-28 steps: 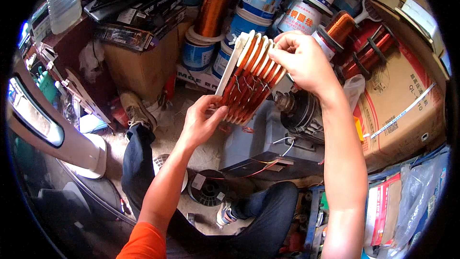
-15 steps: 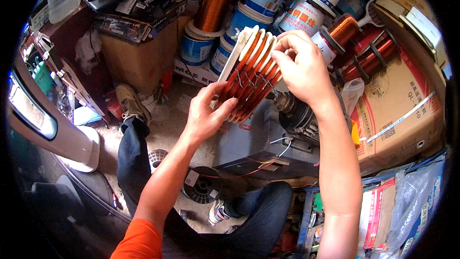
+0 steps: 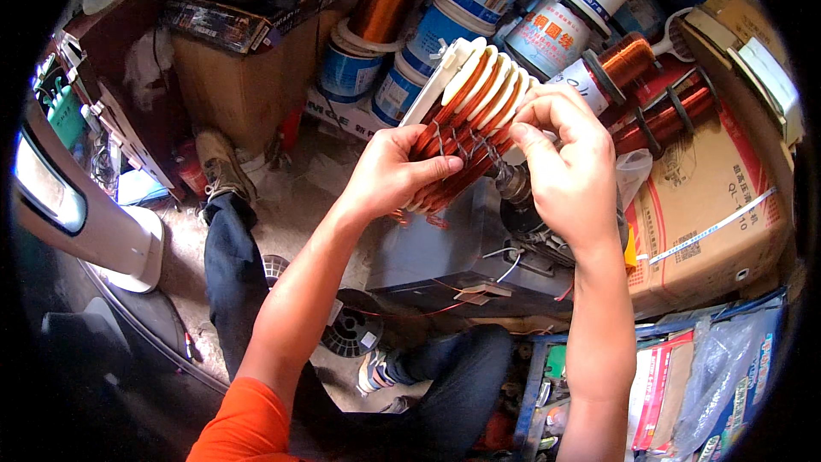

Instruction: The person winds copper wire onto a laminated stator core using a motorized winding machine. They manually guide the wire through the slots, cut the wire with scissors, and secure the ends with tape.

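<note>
A white winding former (image 3: pixel 465 71) with several rounded ridges sits in front of me, tilted. Bundles of copper wire (image 3: pixel 453 167) lie in its grooves, tied across with several thin dark twisted ties (image 3: pixel 466 144). My left hand (image 3: pixel 395 169) wraps round the coil bundles from the left, thumb lying over the wire. At the former's right end my right hand (image 3: pixel 571 162) is closed, its thumb and bent fingers gripping by the edge; whatever lies between the fingertips is hidden. Behind the former a dark machine with a metal shaft (image 3: pixel 513 181) is partly covered.
A grey box-shaped base (image 3: pixel 419 248) stands below the coils. Behind are blue buckets (image 3: pixel 349 73), a large copper wire spool (image 3: pixel 386 2) and smaller spools (image 3: pixel 629 58). A cardboard carton (image 3: pixel 693 205) is at right. An empty black reel (image 3: pixel 352 325) lies on the floor by my feet.
The former and coils have moved slightly right and turned a little, with both hands following. My left thumb reaches further across the wire. My right hand has shifted right and slightly lower.
</note>
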{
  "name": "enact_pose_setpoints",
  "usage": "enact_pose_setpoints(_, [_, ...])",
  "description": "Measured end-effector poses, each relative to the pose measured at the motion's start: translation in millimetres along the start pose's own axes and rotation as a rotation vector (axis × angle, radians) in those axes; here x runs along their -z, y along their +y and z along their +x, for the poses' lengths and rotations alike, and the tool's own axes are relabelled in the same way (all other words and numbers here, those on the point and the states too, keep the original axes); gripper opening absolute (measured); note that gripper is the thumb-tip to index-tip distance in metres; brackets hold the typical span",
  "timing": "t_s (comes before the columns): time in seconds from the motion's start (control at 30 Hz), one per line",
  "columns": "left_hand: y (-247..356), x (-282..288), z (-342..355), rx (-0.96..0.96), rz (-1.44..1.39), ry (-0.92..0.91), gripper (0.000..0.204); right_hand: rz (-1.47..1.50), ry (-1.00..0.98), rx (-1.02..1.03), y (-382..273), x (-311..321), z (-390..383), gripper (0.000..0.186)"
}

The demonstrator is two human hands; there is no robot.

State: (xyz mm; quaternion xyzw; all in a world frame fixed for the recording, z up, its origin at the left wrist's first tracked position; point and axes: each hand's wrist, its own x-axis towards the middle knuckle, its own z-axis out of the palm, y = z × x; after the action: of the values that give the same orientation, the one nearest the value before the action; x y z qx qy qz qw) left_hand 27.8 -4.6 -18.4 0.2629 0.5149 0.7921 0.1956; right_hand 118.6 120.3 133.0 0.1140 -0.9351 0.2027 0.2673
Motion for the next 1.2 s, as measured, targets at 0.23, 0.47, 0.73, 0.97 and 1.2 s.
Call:
enact_pose_setpoints(0.23, [-2,4,-1,0.042,-0.051,-0.043,0.03,0.129,0.037,-0.173,10,-5,3,0.005])
enact_pose_setpoints(0.47, [3,10,-4,0.04,-0.009,-0.081,0.035,0.026,-0.014,-0.131,11,-5,25,0.014])
enact_pose_setpoints(0.73, [6,8,-5,0.039,-0.039,-0.096,0.033,0.395,0.024,-0.427,25,-10,29,0.018])
enact_pose_setpoints(0.97, [2,7,-4,0.004,-0.061,-0.072,0.034,0.399,0.128,-0.388,30,-21,25,0.016])
enact_pose_setpoints(1.2, [8,2,-7,-0.047,0.002,0.033,0.035,0.14,0.111,-0.334,40,-28,29,0.016])
